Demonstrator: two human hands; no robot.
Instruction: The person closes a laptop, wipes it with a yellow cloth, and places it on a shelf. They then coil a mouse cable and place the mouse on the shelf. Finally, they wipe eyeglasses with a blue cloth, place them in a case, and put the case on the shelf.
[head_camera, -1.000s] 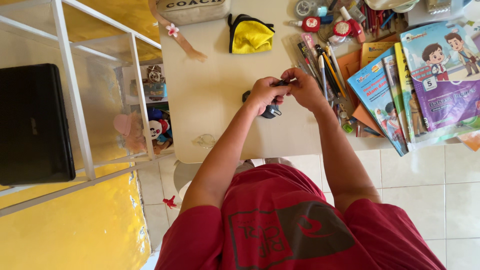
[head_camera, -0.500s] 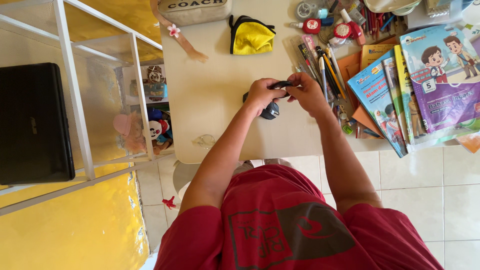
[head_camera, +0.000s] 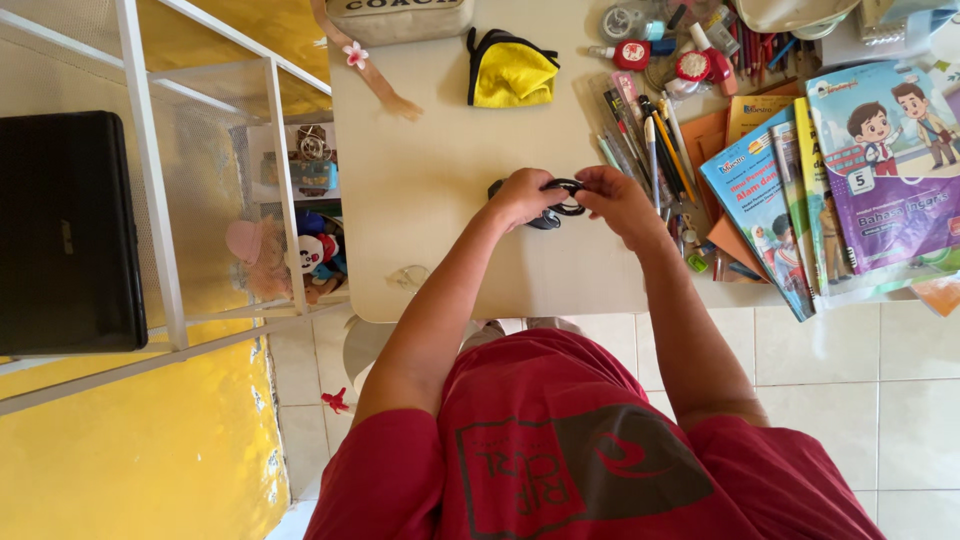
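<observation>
— Hands?

— Left hand (head_camera: 520, 197) and right hand (head_camera: 612, 195) brought together over the middle of the pale table (head_camera: 440, 150), fingers pinched shut on a thin black cord (head_camera: 566, 186) stretched between them.

— And the cord itself?

— Held just above the tabletop, looped once or twice near the right fingertips. Below it, partly hidden under the left hand, a dark rounded lump (head_camera: 541, 219), perhaps a plug or adapter; joined to the cord or not, cannot tell.

— How far along?

— Judging by the small loop only: coiling or untangling barely begun, most of the cord bunched and out of sight under the palms. Nothing tied off, nothing set aside yet.

— Around it?

— Far side: yellow and black pouch (head_camera: 512, 70) and the edge of a cream bag (head_camera: 400, 15) with a flowered strap. Right: loose pens and pencils (head_camera: 650, 140), then a fan of school books (head_camera: 830, 170) hanging over the table edge. Left: white wire shelf (head_camera: 275, 180) with small toys, and a black laptop (head_camera: 65, 230) further left.
</observation>
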